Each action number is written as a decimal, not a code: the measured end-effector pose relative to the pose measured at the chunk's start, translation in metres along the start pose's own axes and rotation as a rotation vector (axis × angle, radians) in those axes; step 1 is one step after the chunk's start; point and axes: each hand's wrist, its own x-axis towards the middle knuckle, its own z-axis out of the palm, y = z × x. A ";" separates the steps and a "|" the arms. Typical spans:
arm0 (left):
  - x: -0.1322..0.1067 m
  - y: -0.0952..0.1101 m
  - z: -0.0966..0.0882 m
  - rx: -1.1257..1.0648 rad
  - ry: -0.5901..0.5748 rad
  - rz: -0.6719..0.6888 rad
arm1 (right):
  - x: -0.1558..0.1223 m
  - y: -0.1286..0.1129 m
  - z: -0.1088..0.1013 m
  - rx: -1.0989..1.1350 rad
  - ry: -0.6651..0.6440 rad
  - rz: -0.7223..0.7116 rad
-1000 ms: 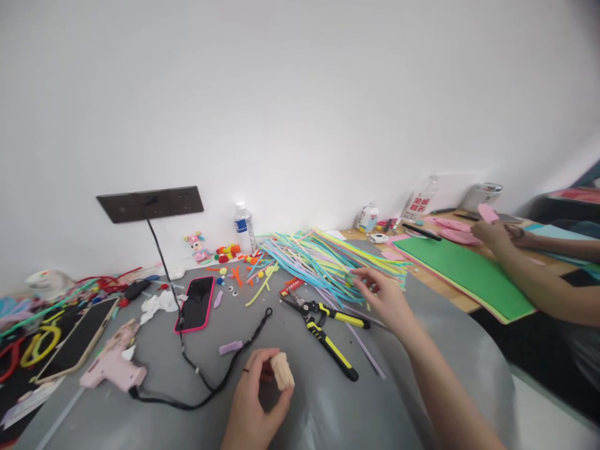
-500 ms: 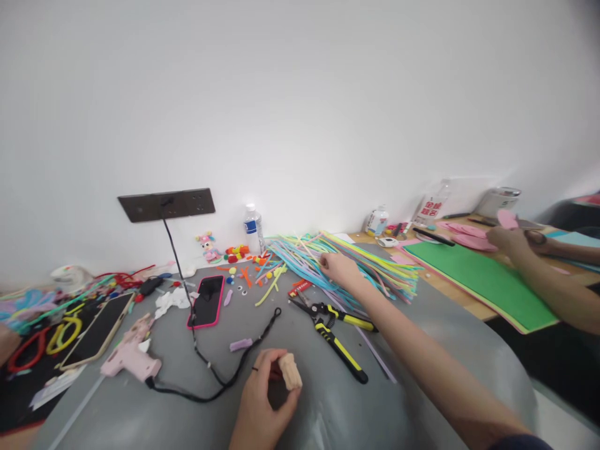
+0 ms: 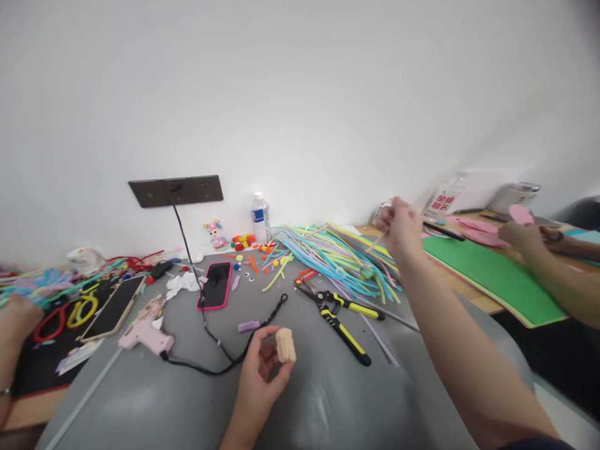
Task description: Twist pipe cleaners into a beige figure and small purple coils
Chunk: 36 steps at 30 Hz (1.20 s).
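Note:
My left hand (image 3: 259, 375) is closed on a small beige fuzzy piece (image 3: 285, 345), held above the grey table (image 3: 140, 400) near its front edge. My right hand (image 3: 400, 230) is raised above the pile of pastel pipe cleaners (image 3: 328, 256), fingers pinched on a thin beige pipe cleaner (image 3: 375, 244) that it lifts out of the pile. Yellow-and-black pliers (image 3: 342, 322) lie between the two hands.
A pink glue gun (image 3: 145, 334) with a black cord (image 3: 206, 331), a pink-cased phone (image 3: 216, 284), a second phone (image 3: 112, 306), a water bottle (image 3: 260, 217), and small pom-poms lie around. Another person's hands (image 3: 525, 237) work on pink pieces over green foam sheet (image 3: 492, 275). A third person's hand (image 3: 16, 319) is at left.
My right hand moved from the pile's near side into it, then rose up and right with a thin pipe cleaner pinched. The left hand kept hold of the beige piece.

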 end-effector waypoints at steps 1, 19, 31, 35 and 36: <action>-0.001 0.003 0.000 -0.081 0.000 -0.029 | -0.008 -0.007 -0.001 0.113 -0.001 0.013; -0.007 0.042 -0.004 -0.342 0.009 -0.397 | -0.142 -0.063 0.031 0.129 -0.913 0.399; -0.014 0.045 -0.018 -0.006 -0.178 -0.090 | -0.176 -0.056 0.045 0.429 -0.851 0.585; -0.017 0.051 -0.017 0.015 -0.215 0.026 | -0.184 -0.057 0.051 0.443 -0.844 0.608; -0.017 0.051 -0.017 0.013 -0.233 0.014 | -0.185 -0.058 0.052 0.444 -0.849 0.607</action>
